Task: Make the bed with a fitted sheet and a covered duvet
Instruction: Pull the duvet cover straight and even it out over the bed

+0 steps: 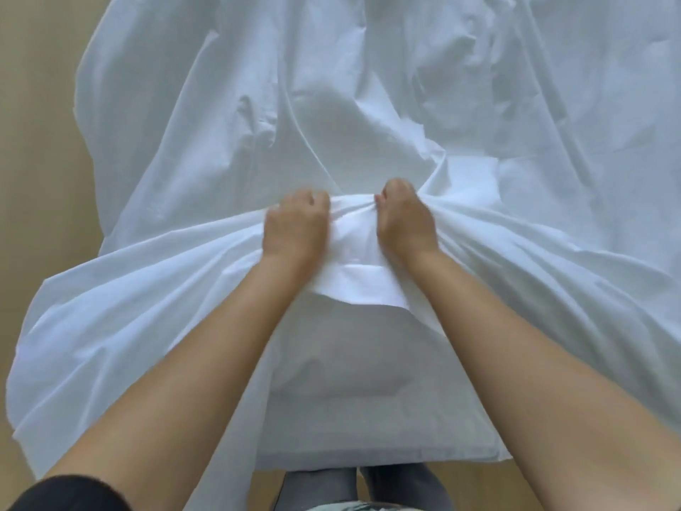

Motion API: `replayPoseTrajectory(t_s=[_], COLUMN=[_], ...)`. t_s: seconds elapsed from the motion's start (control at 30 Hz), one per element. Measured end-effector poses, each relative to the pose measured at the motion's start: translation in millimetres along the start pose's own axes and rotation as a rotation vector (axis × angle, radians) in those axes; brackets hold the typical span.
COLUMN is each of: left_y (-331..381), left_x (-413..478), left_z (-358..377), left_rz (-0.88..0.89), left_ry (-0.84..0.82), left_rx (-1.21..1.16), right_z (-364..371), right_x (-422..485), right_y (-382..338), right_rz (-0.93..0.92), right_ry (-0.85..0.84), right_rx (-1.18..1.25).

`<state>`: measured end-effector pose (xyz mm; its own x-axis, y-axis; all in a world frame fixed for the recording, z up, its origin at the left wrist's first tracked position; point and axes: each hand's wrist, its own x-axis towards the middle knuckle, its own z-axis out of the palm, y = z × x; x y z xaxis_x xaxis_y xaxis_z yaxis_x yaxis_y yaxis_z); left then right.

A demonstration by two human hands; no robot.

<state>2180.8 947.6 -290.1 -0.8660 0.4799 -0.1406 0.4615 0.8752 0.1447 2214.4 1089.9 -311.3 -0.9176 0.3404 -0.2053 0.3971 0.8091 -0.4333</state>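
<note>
A large white duvet cover (368,105) lies crumpled over the bed and fills most of the view. Its near edge is bunched up in the middle. My left hand (296,225) grips the gathered cloth with curled fingers. My right hand (403,219) grips the same bunch just to the right, a hand's width away. Below my hands the cloth hangs open, and a grey-white layer (339,381), either the duvet or the mattress, shows in the gap. Folds fan out from both fists to the left and right.
Light wooden floor (37,178) shows along the left side of the bed and at the bottom corners. My feet in grey socks (401,485) stand at the bed's near end, right under my arms.
</note>
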Motion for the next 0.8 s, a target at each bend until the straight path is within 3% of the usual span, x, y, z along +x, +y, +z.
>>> replayPoseTrajectory(t_s=[0.1, 0.13, 0.23, 0.33, 0.4, 0.53, 0.67, 0.73, 0.8], left_y=[28.7, 34.1, 32.0, 26.7, 30.4, 35.1, 38.9, 41.3, 45.1], left_x=[-35.6, -47.6, -58.9, -44.6, -34.2, -22.3, -34.2, -53.9, -85.1], left_z=[30.8, 42.1, 69.7, 88.4, 93.0, 94.9, 69.6, 51.0, 30.9], left_rz=[0.279, 0.304, 0.248, 0.218, 0.18, 0.222, 0.312, 0.392, 0.488], left_ry=[0.219, 0.164, -0.228, -0.206, -0.156, -0.164, -0.126, -0.039, 0.053], left_rx=[-0.072, -0.103, 0.063, 0.072, 0.041, 0.082, -0.006, -0.028, -0.061], right_z=[19.4, 20.1, 14.8, 4.2, -2.6, -6.9, -1.3, -0.1, -3.2], right_x=[0.9, 0.1, -1.2, -13.3, -31.9, -91.3, -141.4, -158.9, -170.9], right_y=[10.4, 11.8, 16.3, 23.2, 34.6, 74.4, 102.7, 110.2, 117.5], right_rz=[0.054, 0.053, 0.034, -0.005, 0.015, 0.236, 0.558, 0.771, 1.025], right_ry=[-0.041, -0.017, -0.028, -0.059, 0.015, 0.2, 0.217, 0.247, 0.264], right_rx=[0.035, 0.062, 0.176, 0.233, 0.289, 0.336, 0.354, 0.575, 1.02])
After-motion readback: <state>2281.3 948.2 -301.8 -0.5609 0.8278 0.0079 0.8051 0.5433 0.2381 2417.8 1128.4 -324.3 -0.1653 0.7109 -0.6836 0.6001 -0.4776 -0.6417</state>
